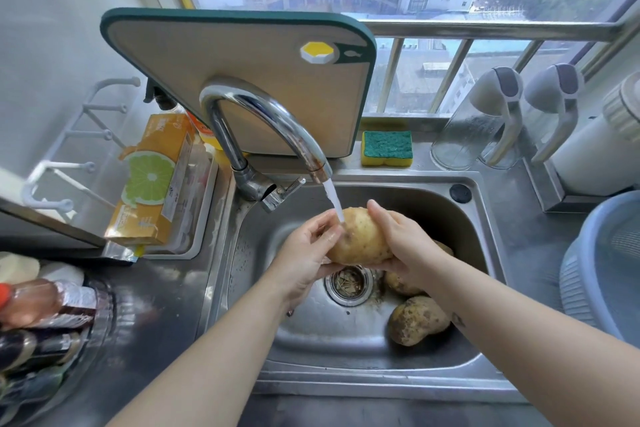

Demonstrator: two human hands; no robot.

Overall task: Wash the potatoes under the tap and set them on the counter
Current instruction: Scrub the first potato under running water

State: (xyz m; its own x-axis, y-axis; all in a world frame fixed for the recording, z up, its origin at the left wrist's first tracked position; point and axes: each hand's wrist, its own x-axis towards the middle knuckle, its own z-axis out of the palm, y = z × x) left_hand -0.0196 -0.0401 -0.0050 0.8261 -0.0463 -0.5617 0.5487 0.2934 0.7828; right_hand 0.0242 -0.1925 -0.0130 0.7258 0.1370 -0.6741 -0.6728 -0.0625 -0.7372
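**Potato under the stream, gripped by 2 hands**

The potato [360,239] is above the sink [311,340], over the drain [349,282]. Water [334,198] from the tap [263,114] strikes its upper left end. The left hand [304,253] cups that end from below and the side, its curled fingers touching the skin right where the stream lands. The right hand [405,243] wraps the other end, with fingers bent over the top and the palm against the side. In the basin, a big potato [417,319] and a small potato [398,282] lie under the right forearm, beside the drain.
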